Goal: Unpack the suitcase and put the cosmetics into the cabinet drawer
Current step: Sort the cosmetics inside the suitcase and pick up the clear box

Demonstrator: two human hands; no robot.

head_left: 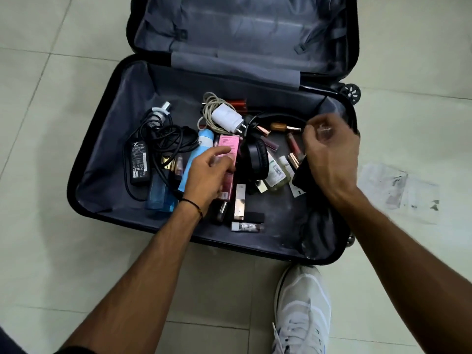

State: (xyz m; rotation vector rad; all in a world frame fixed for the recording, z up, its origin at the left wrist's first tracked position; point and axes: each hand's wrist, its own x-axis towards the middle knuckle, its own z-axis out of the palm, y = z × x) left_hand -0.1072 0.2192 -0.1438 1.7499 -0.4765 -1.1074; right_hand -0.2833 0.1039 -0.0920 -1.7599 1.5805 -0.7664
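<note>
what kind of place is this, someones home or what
Likely a room indoors, perhaps a home or hotel: a pale tiled floor, an open suitcase lying flat on it, and a white sneaker beside it. No furniture shows, so I cannot say which.

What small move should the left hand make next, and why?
Probably lower the left hand and grip the pink box: it hovers right above this box with loosely curled fingers, seemingly empty, while the right hand pinches a small clear item, blurred.
</note>
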